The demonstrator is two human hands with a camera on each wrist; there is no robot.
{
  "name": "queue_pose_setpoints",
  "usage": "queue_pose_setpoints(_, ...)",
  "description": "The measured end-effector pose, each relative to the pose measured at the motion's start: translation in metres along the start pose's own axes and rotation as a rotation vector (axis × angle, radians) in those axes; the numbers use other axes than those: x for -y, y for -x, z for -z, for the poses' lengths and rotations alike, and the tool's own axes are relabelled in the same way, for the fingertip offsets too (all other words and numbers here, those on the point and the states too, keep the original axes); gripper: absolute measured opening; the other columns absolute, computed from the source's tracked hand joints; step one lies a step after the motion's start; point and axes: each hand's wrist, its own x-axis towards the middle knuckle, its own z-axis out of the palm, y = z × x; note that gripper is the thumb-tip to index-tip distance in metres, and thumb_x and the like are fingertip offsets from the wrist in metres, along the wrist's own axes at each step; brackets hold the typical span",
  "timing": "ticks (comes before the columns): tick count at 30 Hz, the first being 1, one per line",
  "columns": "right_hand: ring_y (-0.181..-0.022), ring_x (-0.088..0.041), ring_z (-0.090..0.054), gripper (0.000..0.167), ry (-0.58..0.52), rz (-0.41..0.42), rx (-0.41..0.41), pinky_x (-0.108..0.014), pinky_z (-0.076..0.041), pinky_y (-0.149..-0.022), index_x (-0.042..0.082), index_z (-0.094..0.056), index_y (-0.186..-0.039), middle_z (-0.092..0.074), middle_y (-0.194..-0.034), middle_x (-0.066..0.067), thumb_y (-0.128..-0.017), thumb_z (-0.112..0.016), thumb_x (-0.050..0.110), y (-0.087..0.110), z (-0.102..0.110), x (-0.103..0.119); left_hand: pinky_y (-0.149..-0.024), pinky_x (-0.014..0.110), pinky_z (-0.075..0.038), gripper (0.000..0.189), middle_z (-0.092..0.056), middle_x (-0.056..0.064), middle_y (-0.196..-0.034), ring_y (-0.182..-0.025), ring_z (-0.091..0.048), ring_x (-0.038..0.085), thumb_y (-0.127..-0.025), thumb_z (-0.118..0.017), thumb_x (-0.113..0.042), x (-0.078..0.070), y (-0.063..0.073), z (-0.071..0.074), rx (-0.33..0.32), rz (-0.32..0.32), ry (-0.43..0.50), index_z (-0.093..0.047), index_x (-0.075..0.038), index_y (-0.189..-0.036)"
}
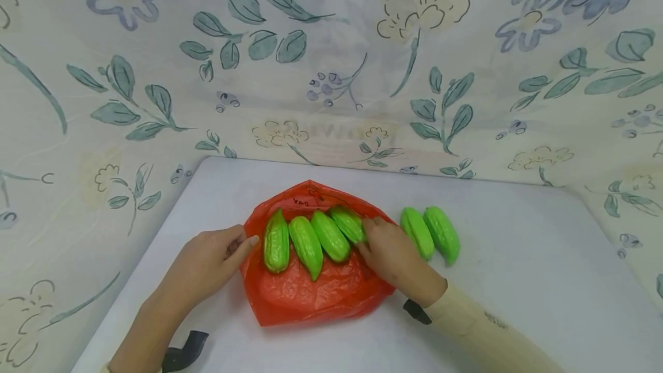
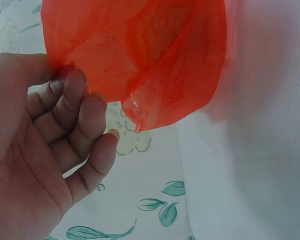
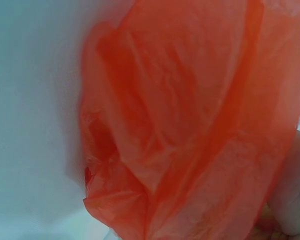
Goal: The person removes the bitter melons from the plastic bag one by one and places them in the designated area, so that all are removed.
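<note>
A red plastic bag (image 1: 311, 298) lies spread on the white table, its mouth wide in the head view. Several bright green bitter gourds (image 1: 307, 243) rest side by side on it. My left hand (image 1: 209, 261) pinches the bag's left edge between thumb and fingers; the left wrist view shows the red plastic (image 2: 175, 80) meeting the fingertips. At the bag's right side my right hand (image 1: 391, 252) grips the end of the rightmost gourd (image 1: 348, 223). The bag (image 3: 190, 125) hides most of that hand in the right wrist view.
Two more green gourds (image 1: 442, 235) lie on the white table (image 1: 533, 281), just right of the bag and the right hand. A floral-patterned cloth (image 1: 336, 73) hangs behind and at both sides. Black camera parts (image 1: 186, 353) show beside the wrists.
</note>
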Motion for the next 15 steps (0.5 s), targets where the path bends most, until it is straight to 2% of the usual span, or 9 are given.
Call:
queue_pose_setpoints(10,-0.087,-0.024,-0.067,0.031,-0.011,0.010,-0.015,-0.039,-0.059,-0.079,0.000,-0.066,-0.117,-0.068,-0.098,-0.011,-0.096,-0.076,0.020,0.0056,0.0060,0.0007,-0.057,0.028,-0.043,0.025,-0.048,-0.005,-0.062,-0.062,-0.048,0.014,-0.103,-0.066,-0.031,0.0006,-0.0007,-0.0004,-0.008,-0.007,-0.005,-0.055,-0.017,-0.085)
queue_pose_setpoints(15,-0.086,-0.023,-0.066,0.031,-0.021,-0.011,0.007,-0.039,-0.059,-0.078,0.001,-0.066,-0.117,-0.067,-0.098,-0.009,-0.096,-0.077,0.021,0.0076,0.0087,0.0024,-0.056,0.028,-0.042,0.025,-0.048,-0.005,-0.062,-0.062,-0.048,0.014,-0.103,-0.065,-0.031,0.0004,0.0002,0.0002,-0.014,-0.009,-0.005,-0.055,-0.018,-0.084)
